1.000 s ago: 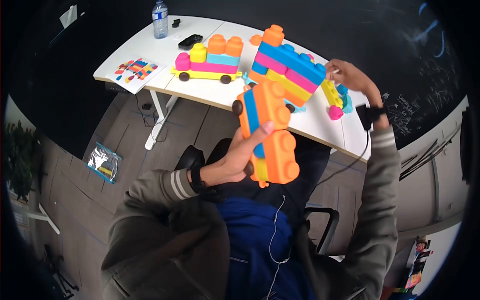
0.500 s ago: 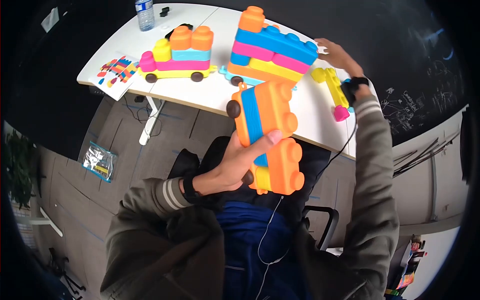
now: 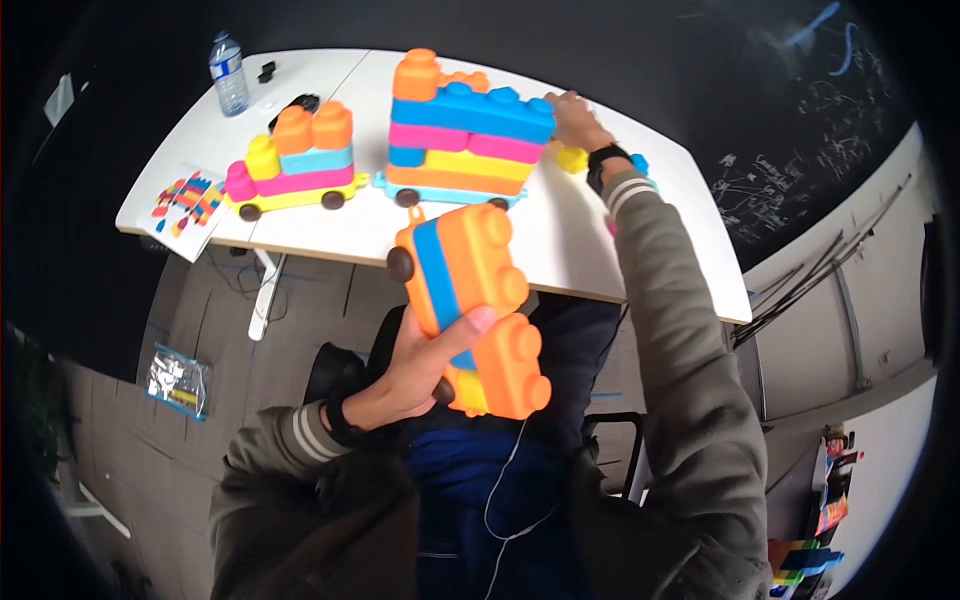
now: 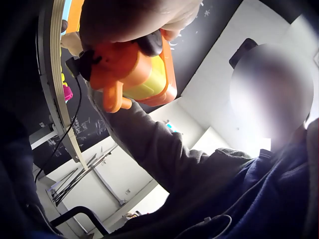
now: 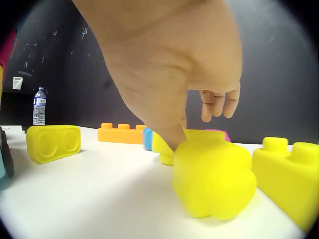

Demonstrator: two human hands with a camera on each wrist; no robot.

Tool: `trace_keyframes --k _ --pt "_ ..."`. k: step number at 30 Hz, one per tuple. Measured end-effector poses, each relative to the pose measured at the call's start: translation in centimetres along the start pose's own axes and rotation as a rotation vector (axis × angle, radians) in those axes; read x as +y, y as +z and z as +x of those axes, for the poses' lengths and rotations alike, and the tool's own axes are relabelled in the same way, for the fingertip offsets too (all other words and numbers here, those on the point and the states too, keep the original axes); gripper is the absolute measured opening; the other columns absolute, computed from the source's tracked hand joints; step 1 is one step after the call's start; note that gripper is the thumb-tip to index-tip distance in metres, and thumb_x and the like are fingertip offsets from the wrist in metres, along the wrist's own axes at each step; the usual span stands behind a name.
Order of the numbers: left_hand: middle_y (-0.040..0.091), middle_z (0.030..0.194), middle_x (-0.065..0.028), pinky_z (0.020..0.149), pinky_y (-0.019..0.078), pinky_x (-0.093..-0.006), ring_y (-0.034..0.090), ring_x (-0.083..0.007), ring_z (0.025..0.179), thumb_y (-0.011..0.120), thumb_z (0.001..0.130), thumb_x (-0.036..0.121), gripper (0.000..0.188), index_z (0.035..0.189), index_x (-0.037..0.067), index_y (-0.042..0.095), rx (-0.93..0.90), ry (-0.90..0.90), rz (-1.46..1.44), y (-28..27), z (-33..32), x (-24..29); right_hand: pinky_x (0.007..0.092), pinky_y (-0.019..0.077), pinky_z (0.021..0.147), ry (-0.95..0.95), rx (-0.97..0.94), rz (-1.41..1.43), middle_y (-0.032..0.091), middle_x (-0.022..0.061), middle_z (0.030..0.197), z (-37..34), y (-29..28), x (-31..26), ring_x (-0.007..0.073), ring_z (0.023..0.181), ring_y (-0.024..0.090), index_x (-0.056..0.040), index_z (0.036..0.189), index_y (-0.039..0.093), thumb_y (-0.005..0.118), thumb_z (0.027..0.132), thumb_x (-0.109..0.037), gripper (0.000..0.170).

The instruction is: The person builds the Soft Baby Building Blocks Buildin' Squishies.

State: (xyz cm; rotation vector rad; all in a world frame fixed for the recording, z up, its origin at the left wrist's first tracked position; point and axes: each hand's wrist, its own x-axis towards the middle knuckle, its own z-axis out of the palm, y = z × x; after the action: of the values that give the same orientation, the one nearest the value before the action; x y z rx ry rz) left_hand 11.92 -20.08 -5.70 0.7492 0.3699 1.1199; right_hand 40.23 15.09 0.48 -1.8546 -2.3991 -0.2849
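My left hand (image 3: 412,368) holds up an orange toy wagon (image 3: 468,255) with dark wheels, blue and yellow bricks and orange bricks along one side; the thumb lies across it. At the far side of the table my right hand (image 3: 580,124) reaches down beside a tall stacked block wagon (image 3: 465,145). A rounded yellow block (image 5: 214,174) stands in front of the right hand, hiding one fingertip, while other fingers hang above. I cannot tell whether that hand pinches anything. A longer yellow brick (image 5: 291,174) lies beside the rounded block.
Left of the tall wagon stands a smaller block wagon (image 3: 298,185). A picture sheet (image 3: 188,212) lies at the white table's (image 3: 330,232) left front edge, with a water bottle (image 3: 229,78) behind. An orange brick (image 5: 119,134) and another yellow block (image 5: 54,142) sit near the right hand.
The right hand has moved farther back and left beside the tall wagon, its forearm now covering loose bricks. The left hand keeps its hold on the orange wagon. The head view has shifted.
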Motion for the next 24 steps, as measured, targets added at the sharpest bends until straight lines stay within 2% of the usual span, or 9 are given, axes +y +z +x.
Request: trace_keyframes --k 2,3,4,6,10,13,16,19,24 --pt "0.069 0.126 -0.0068 0.095 0.0613 -0.0363 0.072 -0.0165 0.111 0.070 0.104 0.017 0.043 0.142 0.002 0.056 -0.013 0.021 0.009 0.2 -0.1 -0.1 0.0507 0.0534 0.106 -0.008 -0.049 0.219 0.068 0.0206 0.130 -0.5 -0.1 0.4 0.0441 0.128 0.063 -0.0131 0.132 0.052 0.088 0.083 -0.011 0.062" --pt "0.069 0.126 -0.0066 0.095 0.0614 -0.0364 0.072 -0.0164 0.110 0.070 0.104 0.018 0.043 0.141 0.002 0.056 -0.001 0.020 0.013 0.1 0.0 -0.1 0.0492 0.0546 0.104 0.003 -0.029 0.176 0.071 0.0245 0.123 -1.3 -0.6 0.2 0.0426 0.121 0.068 -0.0076 0.131 0.049 0.088 0.084 -0.013 0.061" --pt "0.069 0.125 -0.0064 0.094 0.0614 -0.0364 0.072 -0.0164 0.110 0.069 0.105 0.018 0.042 0.141 0.002 0.056 0.013 0.017 0.017 0.1 0.0 -0.2 0.0473 0.0554 0.104 0.024 -0.012 0.151 0.070 0.0271 0.126 -1.5 -0.8 0.1 0.0416 0.120 0.069 0.0001 0.134 0.046 0.084 0.088 -0.018 0.062" --pt "0.068 0.126 -0.0063 0.096 0.0606 -0.0366 0.071 -0.0161 0.112 0.068 0.106 0.020 0.042 0.142 0.003 0.055 0.001 0.016 0.014 0.2 0.0 -0.2 0.0446 0.0567 0.101 0.063 0.126 0.210 0.071 0.0294 0.123 -1.7 -1.4 0.5 0.0405 0.117 0.071 0.0057 0.137 0.048 0.081 0.090 -0.032 0.069" --pt "0.067 0.129 -0.0066 0.099 0.0596 -0.0379 0.069 -0.0169 0.117 0.065 0.108 0.023 0.042 0.143 0.003 0.054 0.046 -0.042 0.006 0.2 0.1 -0.6 0.0434 0.0558 0.098 0.162 0.094 0.311 0.074 0.0267 0.121 -3.7 -5.4 1.3 0.0393 0.114 0.072 0.0043 0.137 0.056 0.078 0.091 -0.045 0.071" --pt "0.067 0.129 -0.0064 0.099 0.0594 -0.0381 0.069 -0.0174 0.117 0.065 0.109 0.026 0.043 0.144 0.004 0.054 0.072 -0.075 -0.001 0.5 0.2 -0.6 0.0428 0.0561 0.094 0.022 -0.115 0.212 0.075 0.0242 0.115 -5.2 -5.4 2.1 0.0370 0.107 0.074 0.0029 0.123 0.068 0.083 0.078 -0.063 0.081" --pt "0.068 0.126 -0.0059 0.098 0.0597 -0.0369 0.070 -0.0168 0.115 0.066 0.108 0.029 0.044 0.143 0.004 0.055 0.096 -0.067 0.000 0.4 0.1 -1.0 0.0457 0.0574 0.097 -0.155 -0.100 0.089 0.073 0.0277 0.120 -7.7 -3.7 1.4 0.0413 0.115 0.071 0.0025 0.127 0.066 0.093 0.071 -0.033 0.072" --pt "0.068 0.126 -0.0051 0.097 0.0602 -0.0366 0.070 -0.0160 0.113 0.067 0.107 0.029 0.043 0.141 0.005 0.057 0.118 -0.084 0.021 0.3 -0.2 -1.2 0.0465 0.0576 0.097 -0.117 0.048 0.068 0.073 0.0282 0.116 -8.2 -1.6 1.3 0.0427 0.114 0.071 -0.0004 0.128 0.064 0.091 0.070 -0.020 0.066" --pt "0.068 0.122 -0.0041 0.096 0.0606 -0.0381 0.070 -0.0158 0.113 0.066 0.108 0.032 0.042 0.141 0.008 0.055 0.108 -0.070 0.094 0.4 -0.4 -1.1 0.0448 0.0582 0.092 -0.028 0.152 0.260 0.076 0.0256 0.105 -11.2 -5.1 0.8 0.0428 0.100 0.075 -0.0044 0.124 0.065 0.086 0.075 -0.018 0.055"
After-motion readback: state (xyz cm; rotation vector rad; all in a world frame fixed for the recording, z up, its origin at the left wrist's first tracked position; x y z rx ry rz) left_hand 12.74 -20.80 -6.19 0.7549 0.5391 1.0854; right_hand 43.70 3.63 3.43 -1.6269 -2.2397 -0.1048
